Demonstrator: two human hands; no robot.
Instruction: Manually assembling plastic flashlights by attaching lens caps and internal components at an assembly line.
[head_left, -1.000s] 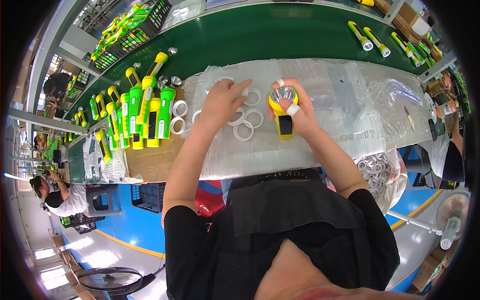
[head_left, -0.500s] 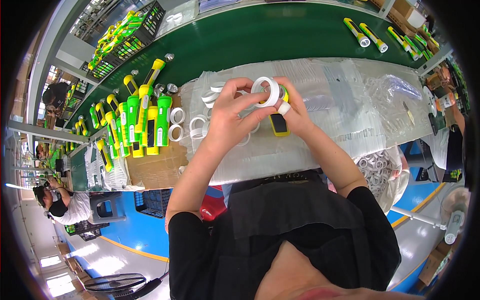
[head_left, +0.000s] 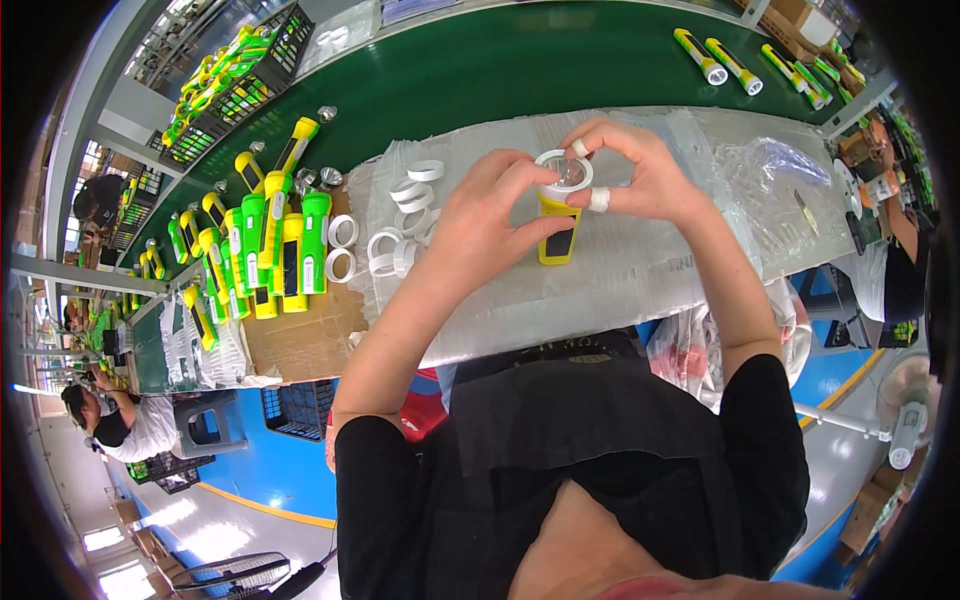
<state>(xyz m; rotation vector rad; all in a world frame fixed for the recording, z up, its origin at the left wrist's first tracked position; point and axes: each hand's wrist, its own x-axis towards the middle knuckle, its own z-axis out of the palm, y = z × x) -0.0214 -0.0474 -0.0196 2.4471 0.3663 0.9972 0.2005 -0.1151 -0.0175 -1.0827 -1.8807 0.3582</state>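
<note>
A yellow flashlight (head_left: pixel 558 238) stands close to upright in front of me, its dark panel facing me. A white ring (head_left: pixel 587 181) lies over its head, with something clear inside. My left hand (head_left: pixel 490 215) is curled at the left side, index finger at the ring and thumb against the yellow body. On the other side my right hand (head_left: pixel 650 175) grips the ring between thumb and index finger, both wrapped with white tape. Left of my left hand are several loose white rings (head_left: pixel 426 170). Farther left stand and lean several green and yellow flashlights (head_left: pixel 316 240).
Silver reflectors (head_left: pixel 330 177) lie behind the flashlights. A black crate (head_left: pixel 285 60) of flashlight parts stands far left. More flashlights (head_left: pixel 735 66) lie on the green surface (head_left: pixel 520 65) at far right. A small knife (head_left: pixel 806 214) rests on the plastic-covered cardboard (head_left: pixel 700 230). Co-workers sit at both sides.
The white ring moved from my left fingers down onto the flashlight's head. My right hand shifted from around the flashlight to the ring's right edge; my left thumb now touches the body.
</note>
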